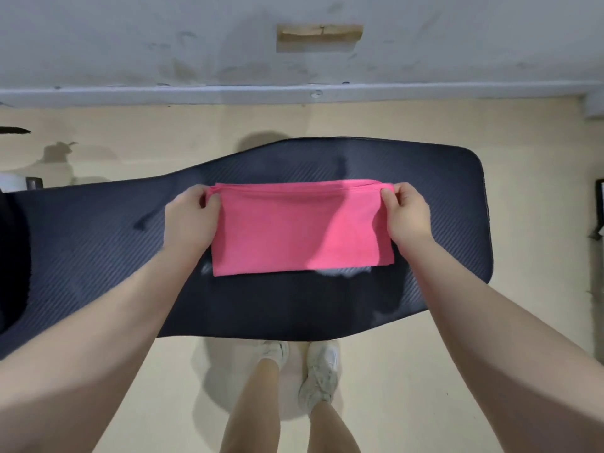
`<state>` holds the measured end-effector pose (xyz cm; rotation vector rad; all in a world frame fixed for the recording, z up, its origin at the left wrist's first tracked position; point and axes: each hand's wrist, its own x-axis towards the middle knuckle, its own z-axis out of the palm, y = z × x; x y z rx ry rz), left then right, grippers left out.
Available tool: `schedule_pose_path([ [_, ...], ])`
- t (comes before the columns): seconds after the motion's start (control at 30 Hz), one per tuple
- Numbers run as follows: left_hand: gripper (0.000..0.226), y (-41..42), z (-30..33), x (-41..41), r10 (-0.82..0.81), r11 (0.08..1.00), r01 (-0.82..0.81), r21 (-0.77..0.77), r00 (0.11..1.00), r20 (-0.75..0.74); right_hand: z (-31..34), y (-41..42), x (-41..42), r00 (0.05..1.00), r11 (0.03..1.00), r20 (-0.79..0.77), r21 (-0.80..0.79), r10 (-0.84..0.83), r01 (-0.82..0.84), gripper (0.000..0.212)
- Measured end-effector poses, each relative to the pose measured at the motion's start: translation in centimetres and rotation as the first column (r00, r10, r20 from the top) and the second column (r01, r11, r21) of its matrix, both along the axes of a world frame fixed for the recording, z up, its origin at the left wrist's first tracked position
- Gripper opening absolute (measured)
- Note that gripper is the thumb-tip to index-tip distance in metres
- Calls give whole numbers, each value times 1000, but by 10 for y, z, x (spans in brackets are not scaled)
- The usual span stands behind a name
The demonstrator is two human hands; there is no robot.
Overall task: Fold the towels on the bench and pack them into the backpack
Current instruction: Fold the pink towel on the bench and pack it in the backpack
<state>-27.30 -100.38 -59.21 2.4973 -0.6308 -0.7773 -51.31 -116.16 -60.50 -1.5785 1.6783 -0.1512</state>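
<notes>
Now both hands hold a pink towel on the dark desk.

Seen from the head camera, the towel (300, 227) lies flat as a folded rectangle on the padded desk (98, 230). The left hand (191, 217) pinches its far left corner, fingers (212, 201) curled round the edge; the right hand (408, 214) pinches the far right corner likewise. White shoes (322, 371) stand on the pale floor (425, 371) beside the desk's near edge.

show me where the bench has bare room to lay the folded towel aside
Bare padding lies left of the pink towel, between the left hand and the dark shape at the bench's left end, and along the near edge below the towel. Right of the right hand only a narrower strip remains.
</notes>
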Motion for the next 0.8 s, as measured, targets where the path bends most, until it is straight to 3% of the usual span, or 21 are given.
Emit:
schedule_pose_path([
  [0.1,20,-8,-5,2,-25,999,24,21,997,76,-5,-7,10,993,999,-115,-23,31,-34,28],
  [0.27,18,-15,-10,4,20,999,-16,-48,997,75,-4,-13,21,944,995,-317,11,95,-97,33],
  [0.37,39,-14,-11,1,-68,998,68,4,980,186,-2,0,23,833,947,-487,-34,263,-320,43],
  [0.43,48,-12,-16,-8,-372,926,375,42,886,278,-2,22,27,773,837,-497,-153,395,-526,53],
  [0.5,50,-10,-27,-21,-679,711,702,33,674,291,-7,46,37,710,706,-405,-193,575,-682,54],
  [0.53,52,-7,-35,-26,-767,613,789,51,578,278,-12,57,43,659,640,-375,-192,652,-744,54],
  [0.6,59,-2,-48,-31,-851,510,846,158,470,235,-23,73,54,586,572,-339,-150,736,-806,60],
  [0.67,69,7,-55,-29,-873,484,830,275,440,208,-32,80,59,584,587,-319,-95,747,-804,65],
  [0.8,85,20,-57,-22,-898,439,820,367,396,191,-44,67,33,506,517,-469,-117,724,-848,61],
])
